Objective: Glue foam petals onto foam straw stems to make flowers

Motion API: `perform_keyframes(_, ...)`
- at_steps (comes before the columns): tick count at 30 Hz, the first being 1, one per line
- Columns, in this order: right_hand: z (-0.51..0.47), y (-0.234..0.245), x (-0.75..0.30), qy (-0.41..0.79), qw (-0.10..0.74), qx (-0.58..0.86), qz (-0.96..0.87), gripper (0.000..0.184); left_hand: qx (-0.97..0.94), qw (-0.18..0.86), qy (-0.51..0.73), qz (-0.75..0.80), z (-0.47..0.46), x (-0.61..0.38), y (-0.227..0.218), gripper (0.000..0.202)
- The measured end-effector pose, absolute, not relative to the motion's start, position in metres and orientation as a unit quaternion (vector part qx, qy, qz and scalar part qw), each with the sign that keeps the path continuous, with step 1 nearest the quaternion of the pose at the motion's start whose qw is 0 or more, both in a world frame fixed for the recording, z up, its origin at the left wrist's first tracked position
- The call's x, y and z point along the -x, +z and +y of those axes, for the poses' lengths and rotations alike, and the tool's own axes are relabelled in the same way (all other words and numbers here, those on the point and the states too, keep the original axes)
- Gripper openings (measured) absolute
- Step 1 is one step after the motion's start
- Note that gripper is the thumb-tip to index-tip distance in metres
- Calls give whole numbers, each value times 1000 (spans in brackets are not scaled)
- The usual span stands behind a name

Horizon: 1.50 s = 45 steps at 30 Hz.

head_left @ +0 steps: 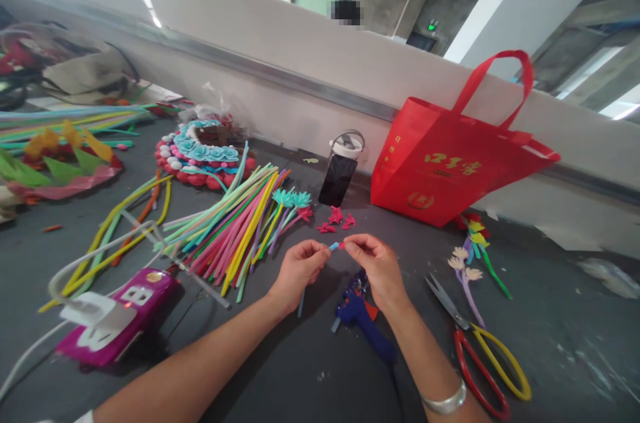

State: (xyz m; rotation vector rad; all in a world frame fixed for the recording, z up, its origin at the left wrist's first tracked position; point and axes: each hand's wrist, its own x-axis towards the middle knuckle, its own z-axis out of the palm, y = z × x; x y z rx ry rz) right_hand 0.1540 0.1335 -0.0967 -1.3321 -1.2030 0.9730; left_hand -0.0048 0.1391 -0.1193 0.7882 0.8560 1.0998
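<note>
Pinched in my left hand (300,273) is a light blue pipe cleaner (334,246), and its lower end hangs below the palm. My right hand (377,270) pinches a small pink-red piece (342,245) against the blue tip. Just beyond the fingers lie several pink-red fuzzy pieces (336,215). A blue hot glue gun (367,326) rests on the table under my right hand. Scissors (465,324) with one red and one yellow handle lie partly open to the right of my right forearm.
A bundle of coloured pipe cleaners (240,223) with teal flowers (293,198) lies left. A purple power strip (125,316) is front left. A dark bottle (339,176) and red bag (440,163) stand behind. Finished flowers (465,263) lie right; a flowered ring (200,153) sits back left.
</note>
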Motion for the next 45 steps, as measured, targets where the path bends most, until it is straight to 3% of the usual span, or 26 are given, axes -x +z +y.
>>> perform_keyframes(26,130,-106,-147,304,503,591,-552,22,-390,675,480,404,138,5,-121,28)
perform_keyframes(45,127,-108,-142,302,512,601,-534,27,-403,669,475,406,138,5,-121,28)
